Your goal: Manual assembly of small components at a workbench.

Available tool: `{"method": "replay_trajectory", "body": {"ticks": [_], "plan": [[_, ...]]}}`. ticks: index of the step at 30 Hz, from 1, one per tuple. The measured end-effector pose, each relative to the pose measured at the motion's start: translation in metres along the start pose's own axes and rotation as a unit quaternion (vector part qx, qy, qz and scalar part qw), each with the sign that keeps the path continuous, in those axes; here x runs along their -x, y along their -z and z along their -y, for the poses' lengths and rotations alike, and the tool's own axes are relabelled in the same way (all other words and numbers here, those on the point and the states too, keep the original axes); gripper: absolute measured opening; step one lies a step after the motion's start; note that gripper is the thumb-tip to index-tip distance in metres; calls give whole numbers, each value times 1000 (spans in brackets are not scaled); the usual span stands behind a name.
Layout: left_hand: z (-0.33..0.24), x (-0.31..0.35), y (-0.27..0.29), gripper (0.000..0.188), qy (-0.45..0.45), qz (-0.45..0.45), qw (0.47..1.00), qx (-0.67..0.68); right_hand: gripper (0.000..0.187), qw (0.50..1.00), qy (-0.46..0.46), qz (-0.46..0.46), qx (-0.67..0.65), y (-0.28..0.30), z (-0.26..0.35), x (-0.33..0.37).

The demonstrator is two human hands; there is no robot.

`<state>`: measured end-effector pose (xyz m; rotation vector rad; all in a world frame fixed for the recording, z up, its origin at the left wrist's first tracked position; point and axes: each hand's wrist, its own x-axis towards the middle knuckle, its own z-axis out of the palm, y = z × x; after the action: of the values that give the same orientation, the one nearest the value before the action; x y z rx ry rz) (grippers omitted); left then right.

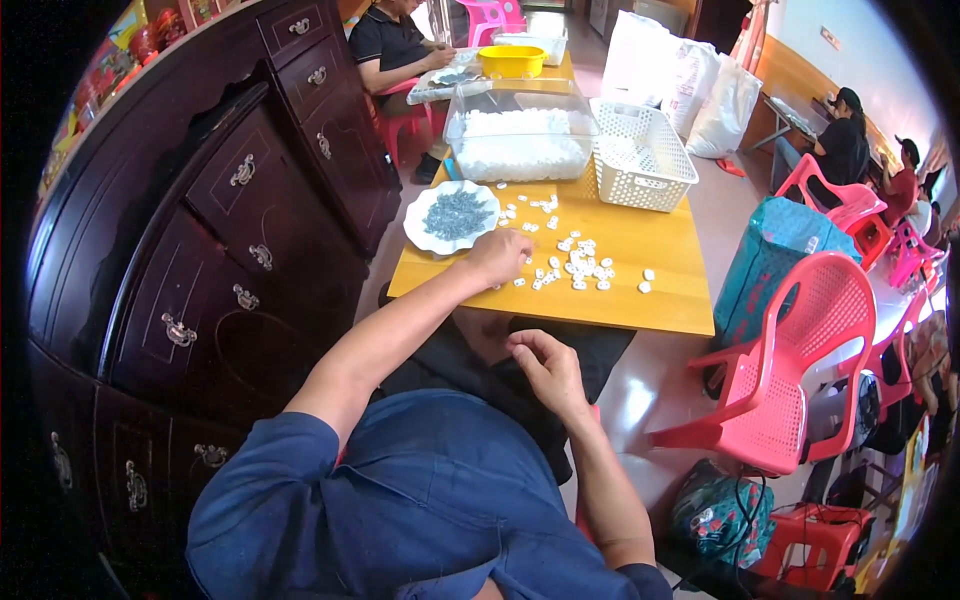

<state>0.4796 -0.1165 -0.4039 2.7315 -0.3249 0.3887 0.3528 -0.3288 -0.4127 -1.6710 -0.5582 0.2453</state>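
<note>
Small white plastic pieces (575, 262) lie scattered on the wooden table (640, 300); the left hand (497, 256) closes over some at its near edge, seemingly mid-pickup, while the right hand (548, 368), fingers curled, waits above the lap.

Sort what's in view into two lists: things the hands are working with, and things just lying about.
In use:
left hand, reaching into the small white pieces scattered on the wooden table
right hand, held over the lap
white plate of grey bits
clear tub of white pieces

Lying about:
white basket
yellow bowl
pink chair
dark cabinet
</note>
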Motion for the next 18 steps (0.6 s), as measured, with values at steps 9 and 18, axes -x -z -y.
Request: {"method": "replay_trajectory", "body": {"ticks": [9,18], "plan": [[-2,2,12,15,-7,22,1000,-17,19,1000,-7,-1,28,-1,-3,-1],[4,-17,15,11,-78,88,992,-45,20,999,9,2,37,-2,0,0]]}}
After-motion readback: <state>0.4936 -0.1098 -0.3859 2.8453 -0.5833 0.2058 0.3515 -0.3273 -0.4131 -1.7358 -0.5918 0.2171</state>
